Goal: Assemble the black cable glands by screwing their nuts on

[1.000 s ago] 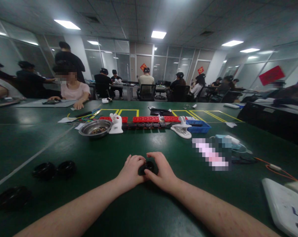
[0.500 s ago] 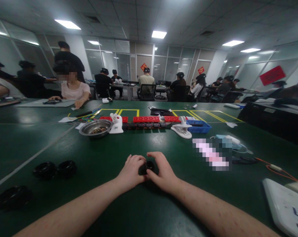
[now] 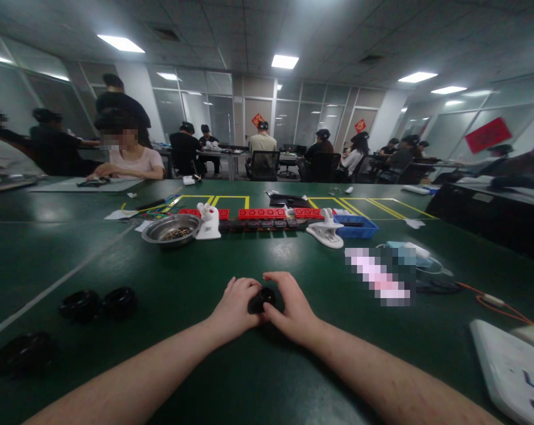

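Note:
A small, dark, cup-like black cylinder (image 3: pixel 267 297) with a round opening sits between my two hands, low over the green table. My left hand (image 3: pixel 235 304) curls round its left side, thumb near the front. From the right, my right hand (image 3: pixel 293 310) bends round it, with the thumb against its front and the index finger arched behind. The fingers partly hide the cylinder, so its full shape does not show. To the left lie three glossy black ring-shaped pieces: a pair side by side (image 3: pixel 101 302) and a larger-looking one (image 3: pixel 22 353) closer to me.
Ahead stand a metal bowl (image 3: pixel 149 235) of small brassy parts, white clamp stands (image 3: pixel 209 224), a row of red and black blocks (image 3: pixel 262 213) and a blue bin (image 3: pixel 359 230). A white device (image 3: pixel 510 366) lies at right. Co-workers sit beyond.
The black cylinder has turned or tilted slightly between my fingers, showing more of its left side. My hands have barely moved. Across the table, a co-worker has drawn an arm back.

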{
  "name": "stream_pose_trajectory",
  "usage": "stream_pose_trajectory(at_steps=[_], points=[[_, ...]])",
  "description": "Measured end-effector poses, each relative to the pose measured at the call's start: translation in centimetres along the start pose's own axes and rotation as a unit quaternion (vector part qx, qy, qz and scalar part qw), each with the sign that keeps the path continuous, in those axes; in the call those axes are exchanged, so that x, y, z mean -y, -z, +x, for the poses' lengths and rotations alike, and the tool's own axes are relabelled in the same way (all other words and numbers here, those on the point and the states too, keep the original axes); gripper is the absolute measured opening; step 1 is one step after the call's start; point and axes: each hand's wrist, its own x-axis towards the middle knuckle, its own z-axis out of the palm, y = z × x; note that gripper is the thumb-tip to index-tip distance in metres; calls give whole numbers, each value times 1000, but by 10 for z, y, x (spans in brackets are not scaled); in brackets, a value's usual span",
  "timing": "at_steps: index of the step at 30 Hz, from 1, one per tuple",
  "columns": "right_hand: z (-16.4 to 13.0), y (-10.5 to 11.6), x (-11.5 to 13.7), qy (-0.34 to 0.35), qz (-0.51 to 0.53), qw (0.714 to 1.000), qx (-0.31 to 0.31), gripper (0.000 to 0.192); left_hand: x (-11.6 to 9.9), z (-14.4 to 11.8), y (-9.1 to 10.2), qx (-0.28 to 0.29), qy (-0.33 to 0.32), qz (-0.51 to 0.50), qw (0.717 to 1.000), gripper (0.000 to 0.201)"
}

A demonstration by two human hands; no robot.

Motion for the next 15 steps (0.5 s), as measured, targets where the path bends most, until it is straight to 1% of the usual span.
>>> stream_pose_trajectory(at_steps=[3,6,8,12,15], points=[[1,-1,-2,-19,-12,1000,-17,42,1,1,-1,-5,-4,2,1000,35],[1,-3,-3,-34,-20,999,-18,39,2,0,-1,-6,-9,-5,1000,34],[2,-2,-3,-28,-15,999,-10,38,3,0,-2,-5,-11,-7,1000,35],[1,0,-1,12,16,1000,9,46,4,1,-2,-6,-6,-5,1000,36],[0,0,0,5,6,1000,1,46,2,1,-1,-3,-6,-1,1000,34]])
